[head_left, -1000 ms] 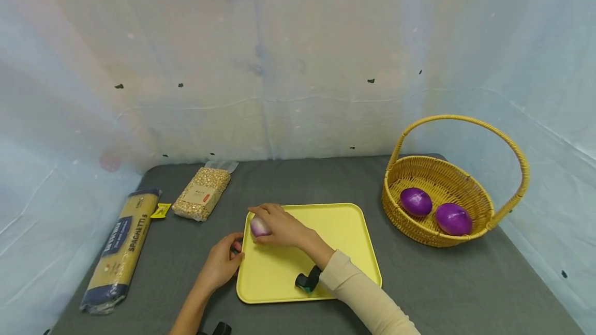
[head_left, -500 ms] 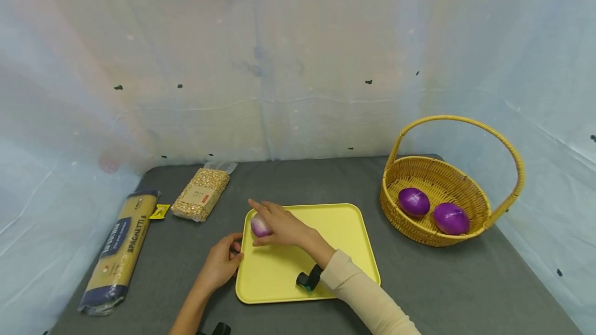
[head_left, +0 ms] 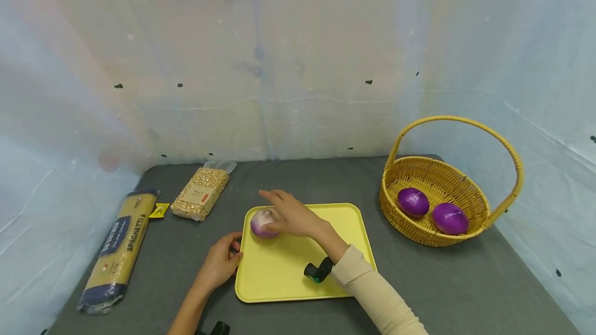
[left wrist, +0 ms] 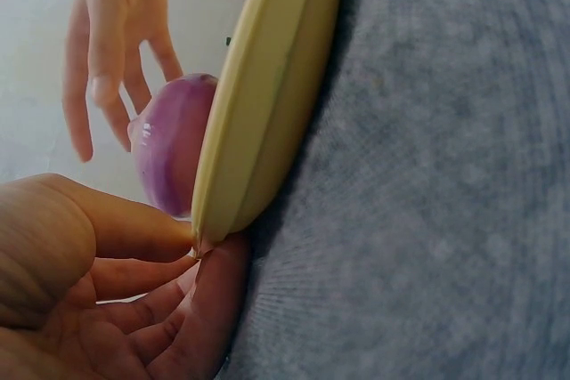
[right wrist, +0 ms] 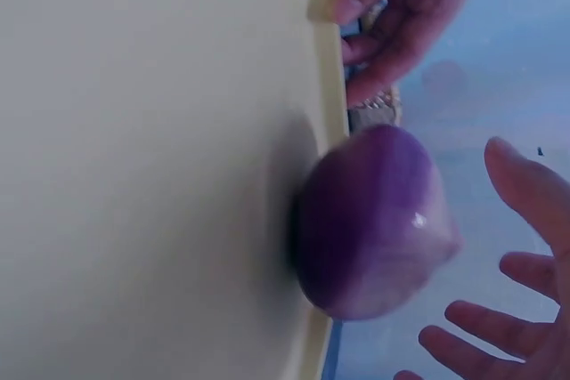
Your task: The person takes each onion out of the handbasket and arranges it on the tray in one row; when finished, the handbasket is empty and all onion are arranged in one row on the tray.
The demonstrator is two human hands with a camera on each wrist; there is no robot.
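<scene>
The purple onion [head_left: 263,223] is set down in the far-left corner of the yellow tray [head_left: 326,221] — the right hand [head_left: 292,215] hovers just above it, fingers spread and apart. The tray's left rim is pinched by the left hand [head_left: 219,265]. A clean withdrawal is called for next.

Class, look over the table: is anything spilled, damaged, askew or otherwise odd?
Nothing stands out. The onion sits whole on the yellow tray, two more lie in the basket, and the spaghetti pack and grain bag lie intact.
</scene>
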